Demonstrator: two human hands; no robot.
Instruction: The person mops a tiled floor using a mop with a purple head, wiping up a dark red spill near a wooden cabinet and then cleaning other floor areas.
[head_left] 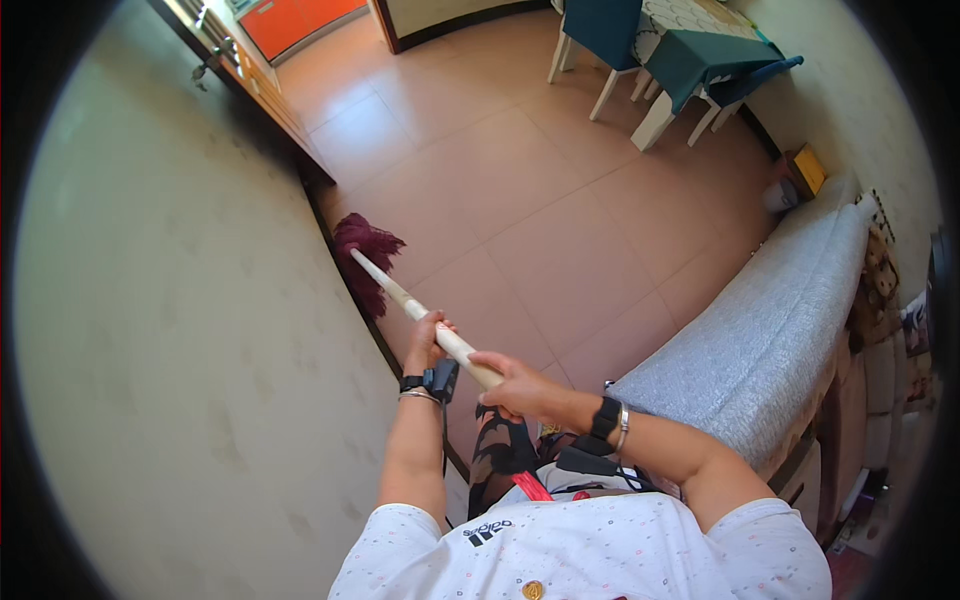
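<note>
A mop with a long pale handle (388,284) slants from my body toward the far left. Its dark maroon mop head (368,250) rests on the tiled floor, against the base of the left wall. My left hand (430,335) is wrapped round the middle of the handle. Nearer to me, my right hand (510,385) grips the handle close to its upper end. Both wrists carry black straps and bracelets. The fingers' undersides are partly hidden by the handle.
Along the left runs a pale wall (200,330), with a wooden door (270,110) standing open beyond it. A sofa under a silvery-grey cover (750,330) lines the right. A table with a green cloth (700,60) and a blue chair (603,32) stand at the far right.
</note>
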